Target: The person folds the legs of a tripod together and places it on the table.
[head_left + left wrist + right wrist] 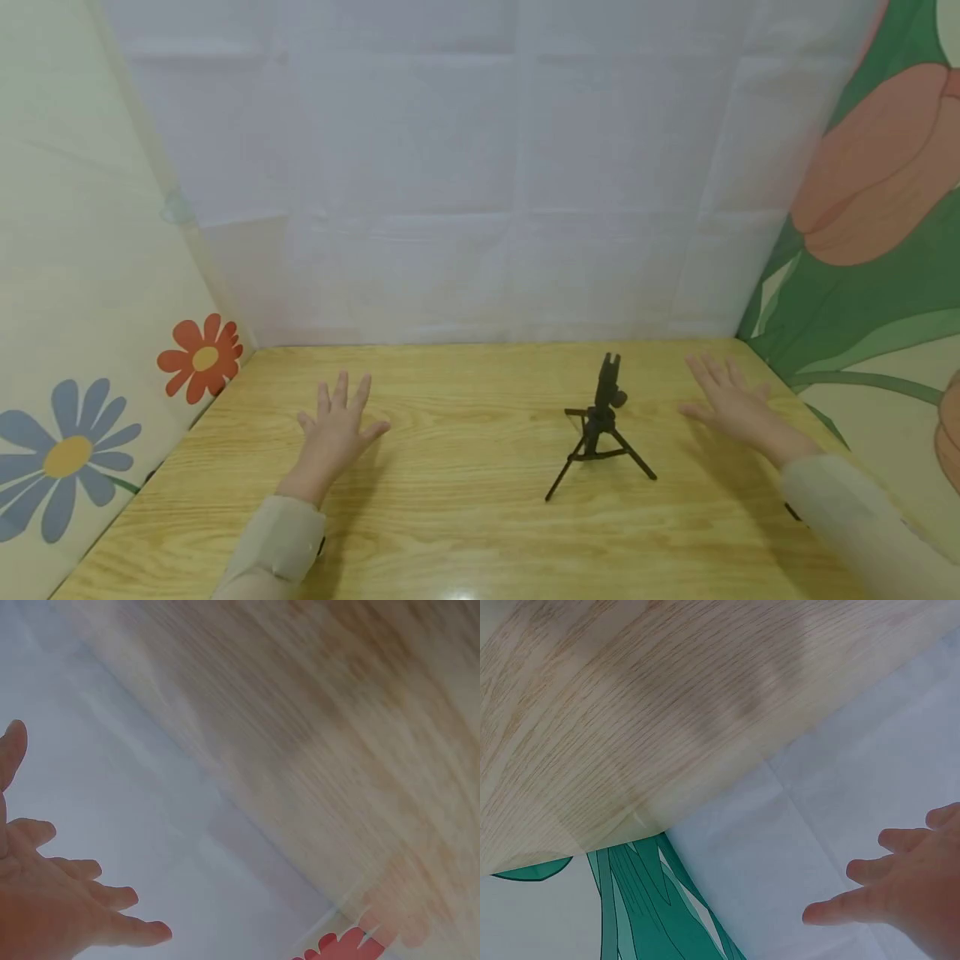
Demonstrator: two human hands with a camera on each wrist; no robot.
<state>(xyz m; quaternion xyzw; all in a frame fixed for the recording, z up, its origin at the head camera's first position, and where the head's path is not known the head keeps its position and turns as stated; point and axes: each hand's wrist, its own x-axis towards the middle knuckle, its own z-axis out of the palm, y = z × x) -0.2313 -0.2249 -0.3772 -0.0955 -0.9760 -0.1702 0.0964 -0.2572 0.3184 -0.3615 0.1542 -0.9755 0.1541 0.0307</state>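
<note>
A small black tripod [600, 417] with a clamp-like top stands upright on three spread legs, right of the middle of the wooden table. To its right is my right hand [738, 408], fingers spread and apart from the tripod. My left hand [335, 437] is held over the left part of the table, its fingers fanned out and holding nothing. In the left wrist view the left hand [56, 900] shows its extended fingers at the lower left. The right wrist view has the right hand [907, 881] at the lower right, also with fingers extended.
The wood-grain table [450, 500] ends at a hanging white cloth [480, 167] at the back. Flower-printed panels flank it, with a blue flower [67, 458] and a red flower [201, 358] on the left and a large pink tulip [885, 167] on the right.
</note>
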